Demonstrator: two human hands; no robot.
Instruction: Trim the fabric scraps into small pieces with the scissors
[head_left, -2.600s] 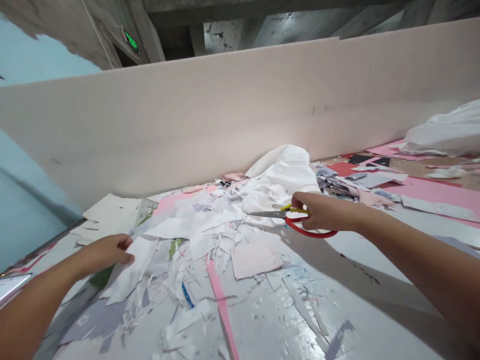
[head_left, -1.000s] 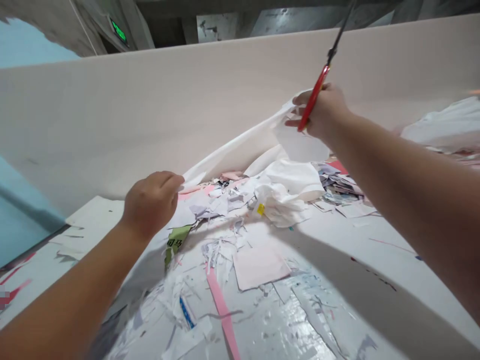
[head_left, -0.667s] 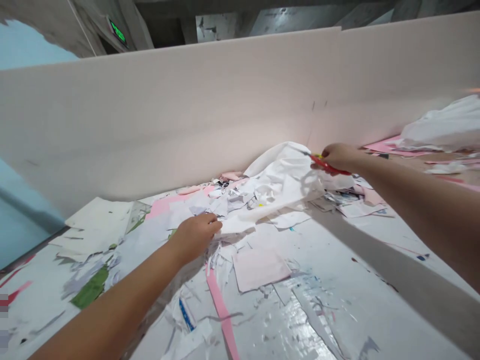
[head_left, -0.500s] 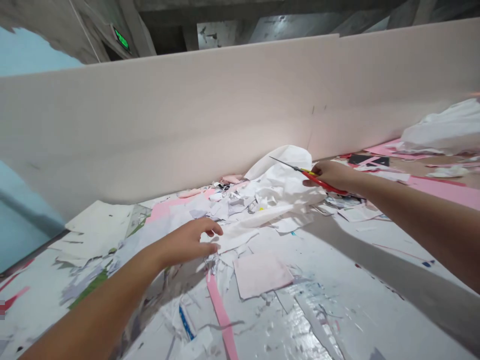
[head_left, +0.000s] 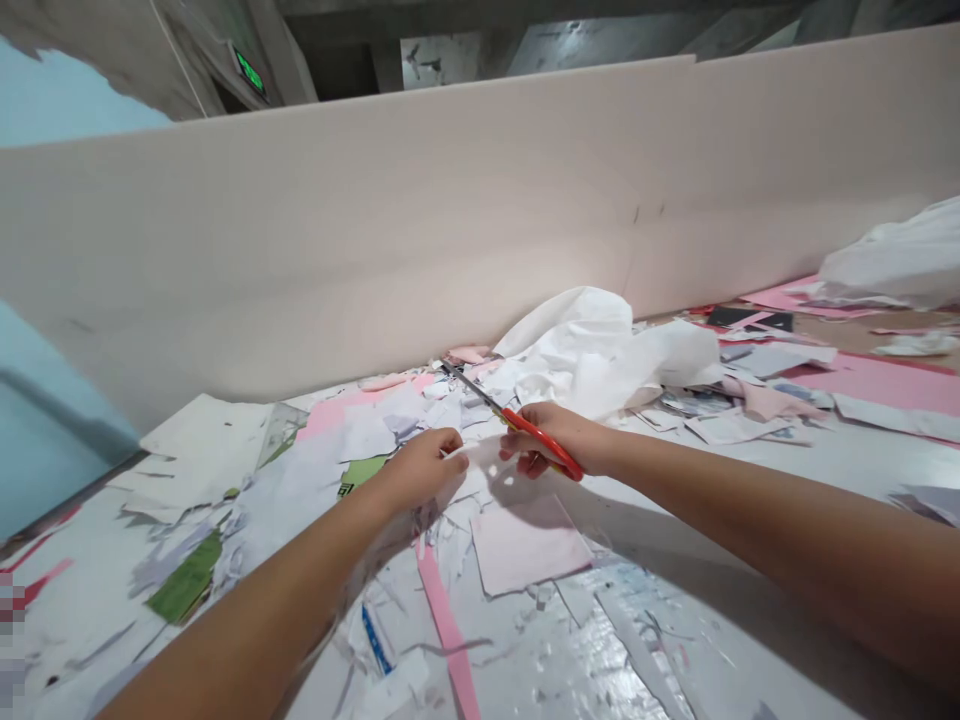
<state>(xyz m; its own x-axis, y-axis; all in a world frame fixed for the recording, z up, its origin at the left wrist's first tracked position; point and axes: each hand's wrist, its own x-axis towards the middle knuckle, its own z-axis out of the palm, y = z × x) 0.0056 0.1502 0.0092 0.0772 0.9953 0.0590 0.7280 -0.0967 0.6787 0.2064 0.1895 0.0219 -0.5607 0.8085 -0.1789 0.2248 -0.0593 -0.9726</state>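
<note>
My right hand (head_left: 551,440) holds red-handled scissors (head_left: 536,435) by the body, blades pointing up and left over paper scraps. The blades look closed. Just to the left, my left hand (head_left: 427,465) is closed, thumb and fingers pinching the edge of a thin white sheet (head_left: 487,455). That sheet stretches toward my right fingers. Behind both hands a crumpled white sheet (head_left: 592,350) lies in a heap against the partition. Below them, a pale pink square of paper (head_left: 529,545) rests on the white table.
A tall pale partition (head_left: 360,240) runs along the back. Scraps cover much of the white table (head_left: 720,590). Among them are a pink strip (head_left: 446,630), a green piece (head_left: 187,580) and pink sheets (head_left: 885,385) on the right. White material (head_left: 900,255) is piled at the far right.
My right hand has brought the scissors left and nearer, beside my left hand. My left fingers have closed on the white sheet. The crumpled sheet behind has shifted and spread to the right.
</note>
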